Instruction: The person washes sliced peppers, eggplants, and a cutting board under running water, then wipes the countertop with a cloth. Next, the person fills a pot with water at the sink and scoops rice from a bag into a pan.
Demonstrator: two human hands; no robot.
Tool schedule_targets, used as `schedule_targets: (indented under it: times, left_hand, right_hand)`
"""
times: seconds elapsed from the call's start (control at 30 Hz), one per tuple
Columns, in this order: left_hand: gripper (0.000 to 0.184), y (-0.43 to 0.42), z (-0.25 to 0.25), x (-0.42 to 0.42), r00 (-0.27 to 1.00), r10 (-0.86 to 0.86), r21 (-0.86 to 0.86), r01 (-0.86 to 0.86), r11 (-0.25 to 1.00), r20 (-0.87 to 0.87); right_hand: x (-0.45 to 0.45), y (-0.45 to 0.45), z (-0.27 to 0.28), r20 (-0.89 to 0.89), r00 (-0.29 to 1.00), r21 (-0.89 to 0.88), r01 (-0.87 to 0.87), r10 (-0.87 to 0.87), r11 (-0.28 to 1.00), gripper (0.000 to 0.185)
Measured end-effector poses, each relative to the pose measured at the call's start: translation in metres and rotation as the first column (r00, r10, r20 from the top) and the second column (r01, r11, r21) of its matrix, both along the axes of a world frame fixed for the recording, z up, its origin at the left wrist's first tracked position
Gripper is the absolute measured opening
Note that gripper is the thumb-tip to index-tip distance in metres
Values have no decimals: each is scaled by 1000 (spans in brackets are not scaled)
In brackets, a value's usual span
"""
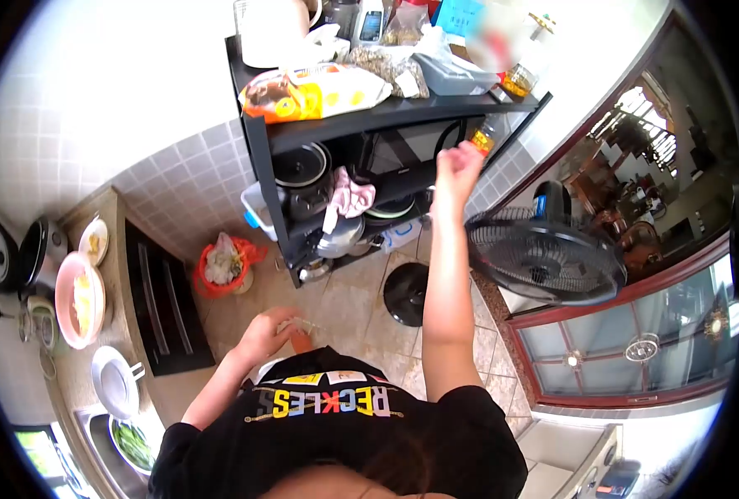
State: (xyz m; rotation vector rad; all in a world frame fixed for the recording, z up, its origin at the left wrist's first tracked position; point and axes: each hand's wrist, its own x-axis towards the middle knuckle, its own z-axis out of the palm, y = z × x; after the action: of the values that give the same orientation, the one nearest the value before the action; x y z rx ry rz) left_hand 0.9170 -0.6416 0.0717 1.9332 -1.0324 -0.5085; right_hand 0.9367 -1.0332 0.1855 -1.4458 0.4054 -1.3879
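Note:
My right hand (460, 166) is stretched far forward to the right end of a black shelf rack (336, 112). Its fingers are curled in, right beside a clear bottle with a yellow-orange label (487, 135). Whether they grip the bottle or only overlap it in view, I cannot tell. Low in front of my body hangs my left hand (267, 334), its fingers loosely bent, with no held thing visible. On the rack's middle shelf stand a dark lidded pot (301, 170) and a pink-and-white cloth (353, 196).
A black fan (544, 254) stands close right of my arm, near a round black base (407, 293). Left are a counter with a pink bowl (80, 299), a white strainer (116, 382) and a sink (99, 441) with greens. A red-bagged bin (228, 264) sits on the floor.

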Motion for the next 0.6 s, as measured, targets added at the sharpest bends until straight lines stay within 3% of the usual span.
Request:
schedule_targets:
  times: [0.07,0.1,0.2,0.3,0.4,0.47,0.53,0.6]
  left_hand:
    - [27,2,6,32,994,30,85,-40,996,109]
    - [25,2,5,45,989,70,71,-79,994,132]
    - [23,3,-6,72,990,133,-9,-133,991,35]
    - [23,1,-13,83,961,251,12,-252,968,-117]
    - [23,-2,-20,86,926,336,35,-335,942,-172]
    - [23,-7,-17,90,878,421,81,-413,907,-227]
    - [24,-12,-24,96,857,472,92,-464,881,-208]
    - [23,-22,-27,101,823,537,165,-512,843,-186]
  right_hand:
    - [41,-60,19,1,963,65,269,-269,961,46]
    - [55,-88,32,-82,910,63,412,-407,909,50]
    - [80,-158,55,-315,677,-7,699,-665,715,59]
    - [88,-235,59,-619,499,-142,688,-606,712,68]
    - [91,-302,56,-765,316,-334,550,-561,765,80]
    - [96,-330,57,-822,320,-272,506,-471,819,86]
    - [95,-353,59,-846,371,-292,280,-383,915,90]
    - [103,-408,33,-746,529,-329,238,-406,914,97]
